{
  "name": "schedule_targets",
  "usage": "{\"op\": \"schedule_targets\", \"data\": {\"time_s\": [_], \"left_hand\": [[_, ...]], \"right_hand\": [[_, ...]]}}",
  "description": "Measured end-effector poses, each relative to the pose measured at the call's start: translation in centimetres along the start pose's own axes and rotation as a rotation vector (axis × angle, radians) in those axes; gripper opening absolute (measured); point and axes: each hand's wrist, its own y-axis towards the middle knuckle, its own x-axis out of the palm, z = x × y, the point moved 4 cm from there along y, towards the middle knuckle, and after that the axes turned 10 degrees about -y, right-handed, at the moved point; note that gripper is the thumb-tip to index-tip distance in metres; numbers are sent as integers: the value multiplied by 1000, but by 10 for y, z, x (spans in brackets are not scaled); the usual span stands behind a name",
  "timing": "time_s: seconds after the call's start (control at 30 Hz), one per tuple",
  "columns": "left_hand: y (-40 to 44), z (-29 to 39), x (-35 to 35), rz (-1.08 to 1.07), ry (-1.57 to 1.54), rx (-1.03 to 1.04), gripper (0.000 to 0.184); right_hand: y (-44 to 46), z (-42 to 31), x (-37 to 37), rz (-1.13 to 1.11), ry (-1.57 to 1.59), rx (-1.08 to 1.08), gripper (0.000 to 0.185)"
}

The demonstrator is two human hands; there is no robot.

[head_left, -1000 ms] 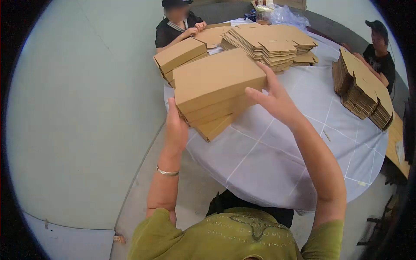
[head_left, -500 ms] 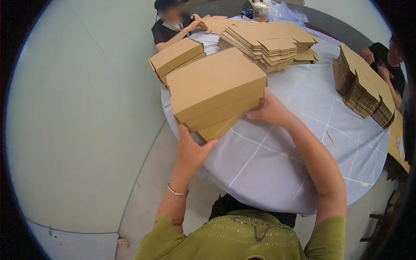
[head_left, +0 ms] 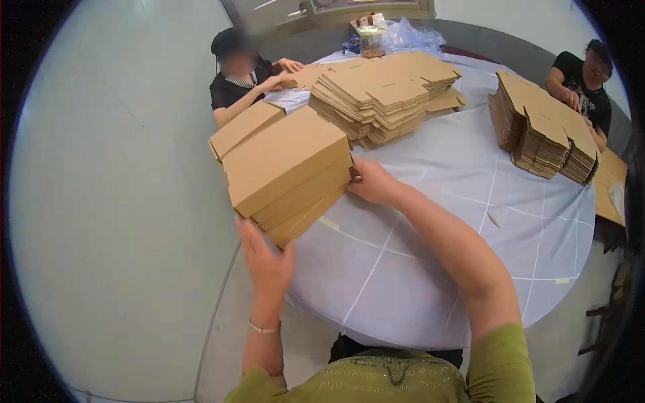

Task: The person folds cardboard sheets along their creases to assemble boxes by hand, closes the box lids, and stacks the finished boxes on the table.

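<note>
In front of me, at the table's left side, closed brown cardboard boxes (head_left: 285, 158) sit one on another. My left hand (head_left: 264, 258) grips the near left corner low down, its thumb against the lower box (head_left: 295, 225) and its fingers along the left end. At the right end my right hand (head_left: 371, 181) holds the boxes with its fingers partly hidden behind the corner. Whether the lower box rests fully on the table cannot be told. Just beyond them lies another closed box (head_left: 247, 126), partly covered from my view.
Flat cardboard blanks (head_left: 383, 91) are piled at the back, with another pile (head_left: 544, 127) at the right. A person (head_left: 235, 80) at the left handles cardboard; another person (head_left: 584, 87) sits at the right. A jar (head_left: 371, 41) and plastic bags (head_left: 410, 37) stand behind. White cloth (head_left: 430, 269) covers the round table.
The view has swung, showing more of the far wall. My hands and the boxes between them appear further left and lower, with both hands still on the boxes.
</note>
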Motion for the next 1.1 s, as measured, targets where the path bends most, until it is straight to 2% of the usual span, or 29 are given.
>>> {"op": "schedule_targets", "data": {"time_s": [0.07, 0.13, 0.2, 0.23, 0.27, 0.33, 0.43, 0.5, 0.53, 0.57, 0.7, 0.8, 0.9, 1.1], "left_hand": [[-7, 31, -8, 1, 29, 45, 88], [-6, 62, -16, 2, 55, 79, 87], [-3, 89, -23, 28, 27, 293, 80], [2, 97, -24, 35, 22, 291, 80], [9, 109, -21, -13, -60, 393, 74], [25, 127, 1, -164, -249, 541, 63], [29, 142, 75, -441, -458, 632, 42], [17, 135, 129, -798, -238, 626, 30], [11, 129, 147, -788, -244, 629, 30], [2, 123, 162, -751, -196, 657, 27], [2, 116, 167, -707, -230, 642, 25], [16, 106, 163, -815, -399, 534, 26], [22, 99, 164, -847, -430, 534, 26], [22, 96, 163, -853, -453, 555, 26]], "right_hand": [[-2, 22, -8, 60, -35, -108, 48], [-5, 22, -43, 112, -129, -9, 44], [3, 33, -72, 287, -121, -21, 34], [8, 32, -86, 372, -154, -5, 32], [15, 33, -97, 462, -154, -4, 26], [32, 29, -115, 586, -358, -102, 25], [61, 37, -127, 578, -501, -59, 34], [84, 54, -128, 561, -625, -17, 45], [91, 53, -132, 561, -636, -23, 45], [97, 57, -133, 492, -621, 62, 48], [109, 60, -140, 333, -614, 254, 51], [127, 71, -144, 208, -662, 293, 46], [136, 77, -143, 194, -600, 298, 37], [148, 74, -141, 120, -628, 377, 31]]}}
